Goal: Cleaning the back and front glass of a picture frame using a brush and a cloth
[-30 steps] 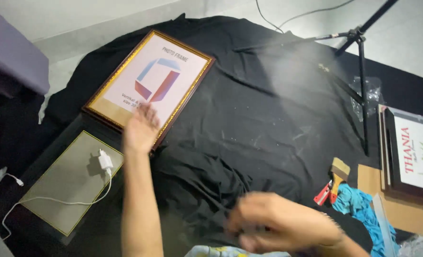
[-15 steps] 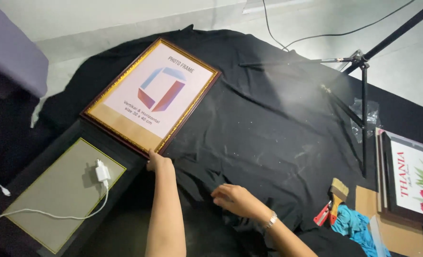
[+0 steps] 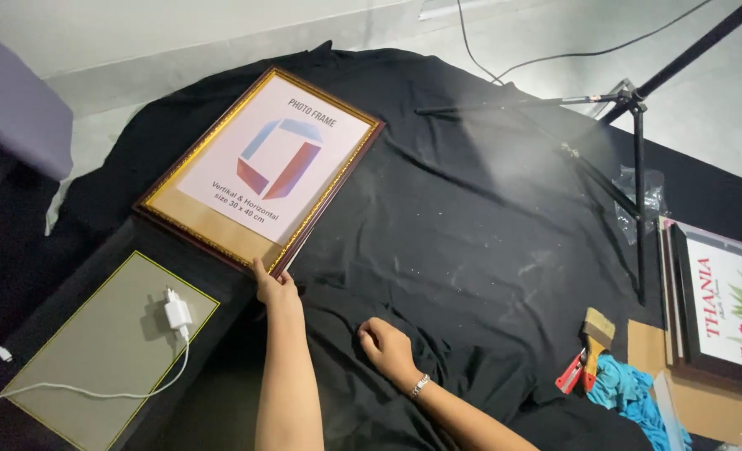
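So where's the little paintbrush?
The paintbrush lies at the lower right of the head view on the black cloth, beside the blue rag.

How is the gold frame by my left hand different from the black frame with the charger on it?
The gold frame has an ornate gold and dark red border; the black frame has a plain dark one with a thin yellow line. The gold frame shows a pale printed sheet, the black frame a blank grey panel. The left hand touches the gold frame's corner; a white charger rests on the black frame. Both lie flat.

Open black cloth point(image 3: 488, 242) (tripod point(image 3: 636, 167) rightward)
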